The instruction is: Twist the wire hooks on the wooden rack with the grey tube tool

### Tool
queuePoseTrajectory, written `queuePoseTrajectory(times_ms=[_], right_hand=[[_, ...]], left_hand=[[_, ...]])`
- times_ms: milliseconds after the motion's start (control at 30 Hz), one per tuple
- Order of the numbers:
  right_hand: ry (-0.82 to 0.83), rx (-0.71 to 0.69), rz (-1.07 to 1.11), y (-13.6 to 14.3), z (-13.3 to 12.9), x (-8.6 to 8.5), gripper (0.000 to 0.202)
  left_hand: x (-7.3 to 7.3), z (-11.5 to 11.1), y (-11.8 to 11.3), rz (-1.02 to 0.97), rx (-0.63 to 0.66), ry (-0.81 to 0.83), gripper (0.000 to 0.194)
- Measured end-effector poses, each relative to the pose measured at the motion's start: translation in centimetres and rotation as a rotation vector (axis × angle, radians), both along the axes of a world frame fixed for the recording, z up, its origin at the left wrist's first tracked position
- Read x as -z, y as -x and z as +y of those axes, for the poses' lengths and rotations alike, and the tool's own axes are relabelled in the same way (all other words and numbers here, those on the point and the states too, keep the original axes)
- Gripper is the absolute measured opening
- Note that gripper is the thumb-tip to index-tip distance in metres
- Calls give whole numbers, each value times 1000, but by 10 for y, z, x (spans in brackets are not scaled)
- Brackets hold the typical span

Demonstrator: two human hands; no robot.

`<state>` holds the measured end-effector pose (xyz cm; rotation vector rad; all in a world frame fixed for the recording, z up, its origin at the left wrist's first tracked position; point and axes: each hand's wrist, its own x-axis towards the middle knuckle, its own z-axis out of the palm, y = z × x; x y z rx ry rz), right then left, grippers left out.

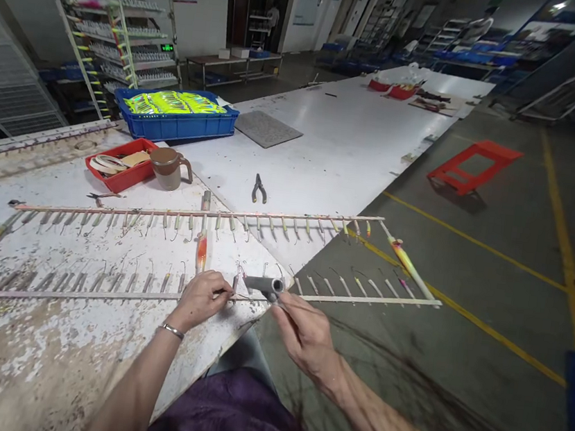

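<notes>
A long frame of two thin rails lies over the table corner, its right end overhanging the floor. Small hooked pieces (286, 226) line the far rail (162, 213), and more line the near rail (115, 296). My left hand (202, 297) is closed in a pinch at the near rail; what its fingertips hold is too small to make out. To its right, my right hand (308, 330) is closed, thumb and fingers together just under the open end of a grey tube (261, 283). Whatever is between those fingers is hidden. Orange-yellow painted crossbars (202, 250) join the rails.
Beyond the frame lie black pliers (260, 189), a brown mug (168, 169), a red tray (123, 166) and a grey mat (268, 130). A blue crate (178, 125) holds bright yellow-green pieces. An orange stool (474, 167) stands on the floor at right. Racks (126, 35) stand behind.
</notes>
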<state>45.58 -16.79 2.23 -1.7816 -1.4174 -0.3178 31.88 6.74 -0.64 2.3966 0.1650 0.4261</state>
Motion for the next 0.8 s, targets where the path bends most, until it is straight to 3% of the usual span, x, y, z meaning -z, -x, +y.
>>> queuePoseTrajectory(times_ms=[167, 333, 500, 667, 800], right_hand=[[146, -22, -20, 2, 4, -4, 34], [1, -16, -54, 2, 0, -8, 38], [242, 13, -78, -4, -7, -6, 38], [-31, 0, -32, -3, -10, -5, 42], [168, -10, -68, -1, -7, 1, 37]], left_hand=[[2, 0, 0, -8, -11, -3, 16], [5, 0, 0, -28, -8, -10, 15], [3, 0, -1, -30, -10, -3, 16], [3, 0, -1, -44, -13, 1, 16], [2, 0, -1, -28, -24, -2, 16]])
